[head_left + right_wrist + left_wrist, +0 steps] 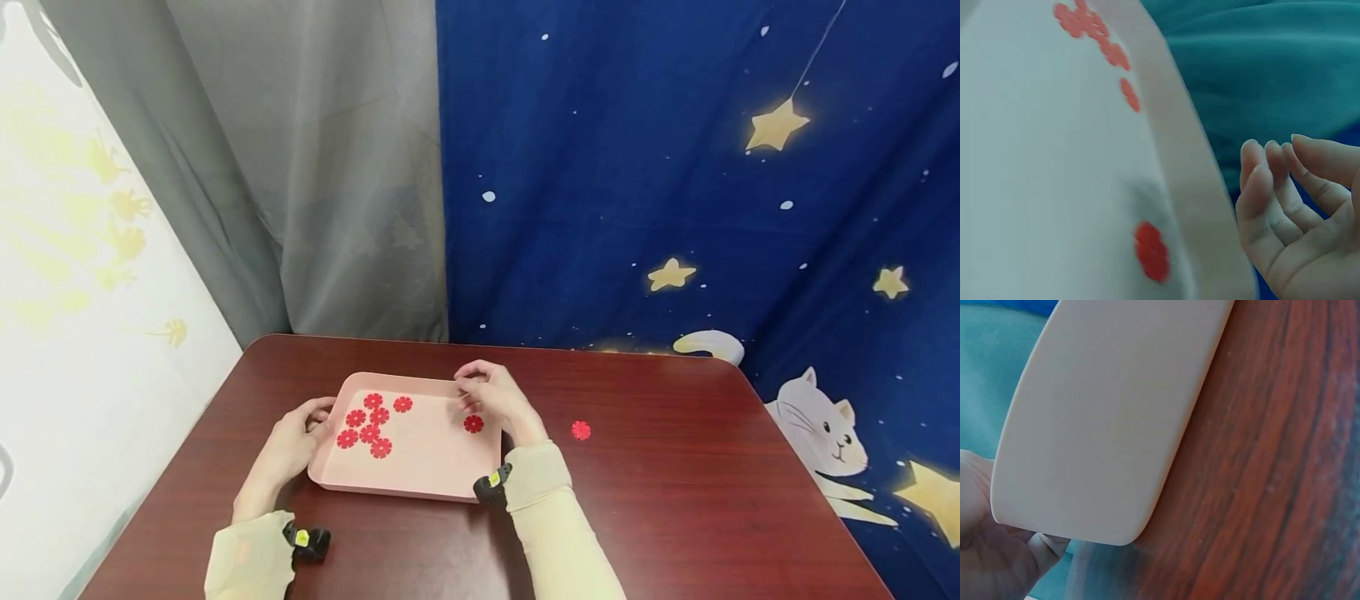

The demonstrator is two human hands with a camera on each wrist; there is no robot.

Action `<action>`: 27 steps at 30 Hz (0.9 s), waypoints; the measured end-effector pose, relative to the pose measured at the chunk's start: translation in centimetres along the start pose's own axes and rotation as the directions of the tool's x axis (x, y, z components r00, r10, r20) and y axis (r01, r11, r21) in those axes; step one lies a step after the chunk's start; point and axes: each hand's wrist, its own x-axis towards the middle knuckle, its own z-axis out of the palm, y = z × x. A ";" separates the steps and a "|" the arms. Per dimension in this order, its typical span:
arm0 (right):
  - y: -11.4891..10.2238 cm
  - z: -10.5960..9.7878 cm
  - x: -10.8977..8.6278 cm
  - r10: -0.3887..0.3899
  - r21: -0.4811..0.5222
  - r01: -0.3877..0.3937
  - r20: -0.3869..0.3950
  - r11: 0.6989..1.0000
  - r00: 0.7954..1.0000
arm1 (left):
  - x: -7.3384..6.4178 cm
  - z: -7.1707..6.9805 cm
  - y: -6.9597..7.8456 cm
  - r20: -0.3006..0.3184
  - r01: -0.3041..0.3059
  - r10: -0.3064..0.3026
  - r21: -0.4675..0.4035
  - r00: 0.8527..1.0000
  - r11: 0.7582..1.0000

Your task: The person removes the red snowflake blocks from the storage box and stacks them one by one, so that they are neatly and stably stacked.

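Note:
A shallow pink tray (442, 467) lies on the table, its side wall (1104, 425) filling much of the left wrist view. My left hand (288, 446) holds the tray's left end, with thumb and fingers at the rim. Several red notched plastic discs (369, 433) are clustered on the tray's left side. One disc (473, 424) sits apart near the right end, close under my right hand (498, 396). That hand hovers by the far right corner, fingers loosely bent and nothing between them; in the right wrist view its fingertips (1250, 153) show beside the tray's wall.
Another red disc (581, 430) lies on the dark wooden table (675, 500), right of the tray. Grey and blue star-patterned curtains (562, 208) hang behind the table's far edge. Each wrist carries a small black camera (311, 543).

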 end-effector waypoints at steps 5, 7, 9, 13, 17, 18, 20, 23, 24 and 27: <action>1.2 2.4 1.4 0.102 0.074 -0.101 -0.005 0.992 0.995 | -0.1 0.0 -0.1 0.002 0.012 -0.012 -0.020 1.000 1.000; 1.7 3.3 1.7 0.118 0.102 -0.116 -0.009 0.988 0.993 | -0.1 0.0 -0.1 -0.003 0.010 -0.010 -0.023 1.000 1.000; 2.0 4.1 2.0 0.132 0.141 -0.128 -0.017 0.982 0.991 | 0.0 0.0 -0.1 -0.006 0.007 -0.007 -0.022 1.000 1.000; 3.1 5.9 2.4 0.160 0.212 -0.147 -0.043 0.966 0.986 | 0.0 0.1 -0.1 -0.002 0.012 -0.013 -0.029 1.000 0.999; 3.8 7.5 2.9 0.185 0.190 -0.172 -0.054 0.967 0.981 | 0.0 0.0 -0.1 -0.003 0.023 -0.024 -0.047 1.000 0.999; 3.8 7.8 2.9 0.190 0.173 -0.178 -0.055 0.969 0.980 | 0.0 0.0 0.0 -0.006 0.024 -0.024 -0.048 1.000 0.999; 3.9 8.1 3.0 0.204 0.137 -0.194 -0.068 0.971 0.977 | 0.1 0.1 0.0 -0.004 0.024 -0.024 -0.049 1.000 0.999; 4.0 8.6 3.0 0.221 0.101 -0.212 -0.097 0.972 0.970 | 0.1 0.2 0.0 -0.005 0.022 -0.022 -0.046 1.000 0.999; 4.0 8.7 3.1 0.223 0.091 -0.214 -0.109 0.973 0.969 | 0.1 0.2 0.0 -0.006 0.021 -0.021 -0.045 1.000 0.999; 4.1 9.2 3.1 0.216 0.086 -0.207 -0.124 0.975 0.968 | 0.1 0.1 -0.1 -0.009 0.025 -0.025 -0.041 1.000 0.999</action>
